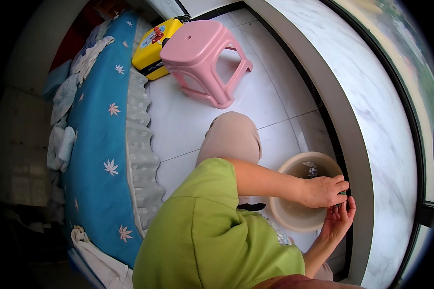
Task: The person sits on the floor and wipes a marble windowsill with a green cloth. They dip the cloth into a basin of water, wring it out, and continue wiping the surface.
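Observation:
A round beige plastic basin [285, 220] with cloudy water stands on the floor at the lower right. Over its right side my left hand [323, 189] reaches, palm down, fingers bent around a small green object [343, 193], which is mostly hidden. Just below, my right hand [338, 220] is turned palm up at the rim, its fingertips against the underside of the same object. Something dark lies in the water beside my left hand, partly covered by it; what it is cannot be told.
A pink plastic stool [202, 47] stands ahead on the tiled floor [181, 130], beside a yellow suitcase [155, 47]. Along the left runs a bed with a blue leaf-patterned cover [94, 144] and clothes on it. Close behind the basin rises a low wall with a marble-patterned sill [379, 108].

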Demonstrator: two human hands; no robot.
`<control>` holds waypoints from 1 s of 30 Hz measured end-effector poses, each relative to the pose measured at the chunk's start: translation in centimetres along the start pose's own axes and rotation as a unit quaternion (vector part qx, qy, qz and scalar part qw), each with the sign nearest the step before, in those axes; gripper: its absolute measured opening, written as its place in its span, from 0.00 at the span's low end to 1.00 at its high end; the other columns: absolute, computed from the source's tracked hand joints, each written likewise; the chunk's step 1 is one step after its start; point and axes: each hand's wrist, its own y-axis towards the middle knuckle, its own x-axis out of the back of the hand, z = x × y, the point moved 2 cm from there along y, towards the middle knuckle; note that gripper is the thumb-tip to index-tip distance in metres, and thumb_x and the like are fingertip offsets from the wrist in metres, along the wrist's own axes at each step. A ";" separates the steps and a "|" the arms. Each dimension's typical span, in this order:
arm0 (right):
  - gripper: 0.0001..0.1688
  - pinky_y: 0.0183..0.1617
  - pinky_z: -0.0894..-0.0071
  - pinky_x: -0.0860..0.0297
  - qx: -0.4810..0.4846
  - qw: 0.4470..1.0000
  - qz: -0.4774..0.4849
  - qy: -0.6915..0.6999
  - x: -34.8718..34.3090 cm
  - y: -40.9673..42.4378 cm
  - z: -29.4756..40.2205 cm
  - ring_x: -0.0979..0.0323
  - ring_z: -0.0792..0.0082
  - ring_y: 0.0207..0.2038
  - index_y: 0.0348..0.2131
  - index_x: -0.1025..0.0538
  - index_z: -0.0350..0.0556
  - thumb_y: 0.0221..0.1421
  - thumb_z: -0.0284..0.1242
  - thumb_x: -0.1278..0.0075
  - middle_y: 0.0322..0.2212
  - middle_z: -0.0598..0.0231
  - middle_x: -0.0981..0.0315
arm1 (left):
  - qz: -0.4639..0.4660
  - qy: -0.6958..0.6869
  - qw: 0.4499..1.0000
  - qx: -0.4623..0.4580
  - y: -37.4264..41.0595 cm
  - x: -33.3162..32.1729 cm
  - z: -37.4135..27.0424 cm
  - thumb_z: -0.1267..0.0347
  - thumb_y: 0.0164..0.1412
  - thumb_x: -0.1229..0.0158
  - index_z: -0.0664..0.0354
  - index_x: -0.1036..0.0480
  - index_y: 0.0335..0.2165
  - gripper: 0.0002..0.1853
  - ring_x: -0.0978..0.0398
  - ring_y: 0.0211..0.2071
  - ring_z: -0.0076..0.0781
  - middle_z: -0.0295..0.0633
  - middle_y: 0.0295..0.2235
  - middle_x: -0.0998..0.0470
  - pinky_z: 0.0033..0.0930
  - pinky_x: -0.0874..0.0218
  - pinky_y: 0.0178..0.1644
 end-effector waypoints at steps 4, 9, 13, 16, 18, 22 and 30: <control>0.20 0.48 0.68 0.34 0.016 0.998 0.065 0.016 -0.1 -0.1 0.1 0.32 0.68 0.42 0.50 0.40 0.45 0.59 0.26 0.55 0.40 0.58 0.32 | 0.021 -0.042 0.999 0.027 0.1 0.4 0.6 0.71 0.47 0.45 0.62 0.31 0.29 0.08 0.33 0.36 0.41 0.46 0.35 0.34 0.35 0.32 0.32; 0.25 0.50 0.69 0.37 0.004 0.994 0.103 0.038 -0.8 -0.4 0.6 0.32 0.74 0.42 0.54 0.41 0.46 0.58 0.24 0.57 0.41 0.65 0.32 | 0.028 -0.064 0.997 0.010 0.6 1.2 0.7 0.72 0.49 0.45 0.62 0.30 0.29 0.07 0.32 0.37 0.41 0.46 0.36 0.35 0.35 0.31 0.33; 0.28 0.52 0.68 0.38 -0.005 0.994 0.102 0.025 -1.4 -0.8 0.8 0.33 0.69 0.46 0.54 0.43 0.44 0.55 0.22 0.54 0.43 0.58 0.33 | 0.022 -0.107 0.993 0.040 0.4 0.8 1.3 0.73 0.49 0.45 0.62 0.30 0.29 0.06 0.32 0.37 0.42 0.46 0.36 0.34 0.35 0.31 0.33; 0.29 0.51 0.68 0.37 -0.006 0.995 0.098 0.020 -0.9 -0.7 0.7 0.32 0.70 0.45 0.54 0.42 0.44 0.54 0.21 0.53 0.44 0.57 0.33 | 0.023 -0.056 0.998 0.022 0.4 0.8 1.3 0.73 0.48 0.45 0.62 0.30 0.29 0.06 0.33 0.38 0.41 0.45 0.35 0.33 0.34 0.30 0.32; 0.27 0.47 0.72 0.36 0.003 0.995 0.098 0.029 -1.0 -0.8 0.7 0.33 0.72 0.43 0.54 0.41 0.45 0.55 0.22 0.54 0.45 0.60 0.34 | 0.006 -0.042 0.999 -0.007 0.6 0.9 1.2 0.73 0.47 0.44 0.62 0.30 0.27 0.06 0.33 0.38 0.40 0.45 0.34 0.33 0.34 0.30 0.31; 0.27 0.52 0.69 0.41 -0.025 0.993 0.113 0.035 1.5 0.5 0.1 0.35 0.74 0.46 0.52 0.40 0.44 0.53 0.19 0.54 0.43 0.62 0.33 | -0.001 -0.071 0.997 -0.026 1.1 1.3 0.4 0.73 0.45 0.44 0.62 0.30 0.24 0.04 0.33 0.36 0.39 0.43 0.31 0.32 0.34 0.32 0.30; 0.34 0.53 0.75 0.43 0.051 0.926 0.161 -0.339 2.0 1.5 -3.4 0.43 0.75 0.52 0.55 0.42 0.44 0.52 0.32 0.48 0.51 0.69 0.43 | -0.062 -0.191 0.980 -0.012 2.6 2.9 -0.1 0.80 0.40 0.42 0.60 0.27 0.24 0.07 0.33 0.33 0.37 0.40 0.29 0.32 0.32 0.37 0.32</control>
